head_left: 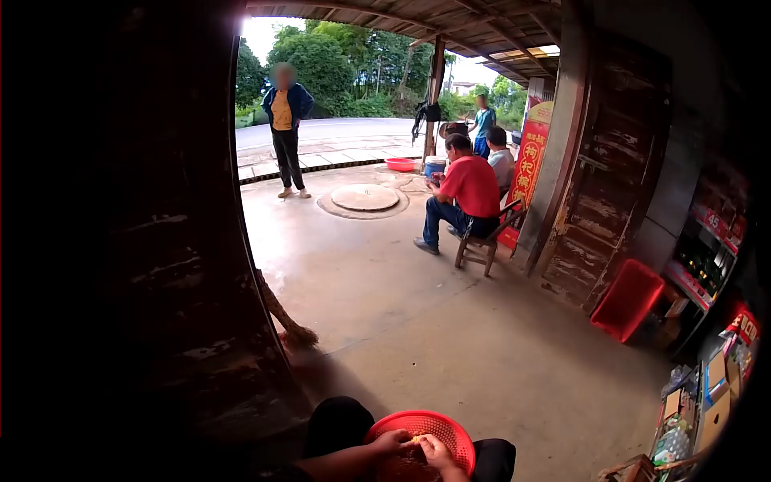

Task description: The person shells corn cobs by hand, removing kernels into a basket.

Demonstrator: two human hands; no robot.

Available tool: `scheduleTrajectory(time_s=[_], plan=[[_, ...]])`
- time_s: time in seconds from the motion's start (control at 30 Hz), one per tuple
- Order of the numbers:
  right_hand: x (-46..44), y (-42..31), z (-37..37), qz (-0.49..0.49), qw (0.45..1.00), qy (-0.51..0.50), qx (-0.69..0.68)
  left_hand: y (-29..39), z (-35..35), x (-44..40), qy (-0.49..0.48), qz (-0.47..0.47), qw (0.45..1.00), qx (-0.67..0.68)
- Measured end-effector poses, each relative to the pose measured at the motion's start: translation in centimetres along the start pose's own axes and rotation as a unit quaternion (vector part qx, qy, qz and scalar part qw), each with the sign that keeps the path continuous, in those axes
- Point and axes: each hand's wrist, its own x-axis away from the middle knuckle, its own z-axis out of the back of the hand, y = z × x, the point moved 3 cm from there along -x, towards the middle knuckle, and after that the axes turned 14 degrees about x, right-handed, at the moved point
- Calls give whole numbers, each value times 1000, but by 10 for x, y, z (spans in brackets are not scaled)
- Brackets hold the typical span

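Note:
A red plastic colander with a holed wall rests on my lap between my dark-clad knees. Over it, my left hand and my right hand meet with their fingers closed. A small yellowish piece shows between the fingertips, pinched by both hands; its kind is too small to make out. Below my hands, the colander holds reddish-brown contents that are dark and hard to tell apart.
A broom leans by the dark door on the left. Ahead, a person in red sits on a wooden chair; other people are beyond. A red tub and shelves with boxes stand at right.

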Motion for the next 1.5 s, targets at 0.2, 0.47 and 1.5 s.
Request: scheduleTrajectory(time_s=[0.2,0.47,1.5], plan=[[5,-33,-2,-2,1000,19,-14,-15,1,-1,-35,46,980,191],[2,-4,1,-46,995,62,70,51,-5,24,20,32,999,-6],[8,-19,2,-35,995,21,87,91,-12,42,15,12,989,-146]])
